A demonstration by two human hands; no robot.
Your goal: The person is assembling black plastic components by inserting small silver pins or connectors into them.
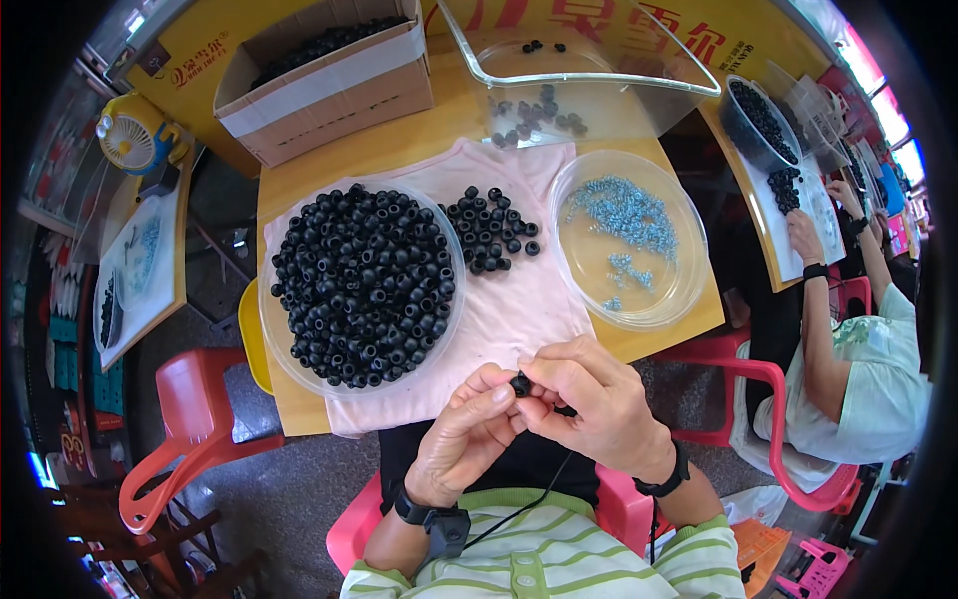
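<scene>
In front of my body, over the near edge of the pink cloth, my two hands meet at a small round black plastic piece. My left hand pinches it from the left, thumb against fingers. From the other side my right hand closes its fingertips on the same piece. A second black piece shows partly under the right hand's curled fingers. Beyond the left hand stands a round clear tub heaped with black hollow pieces. To the right, a clear round tray holds tiny light-blue spring-like parts.
Loose black pieces lie on the pink cloth. At the back are a cardboard box and a tilted clear bin. A red chair stands left. At the right a co-worker sits by another table.
</scene>
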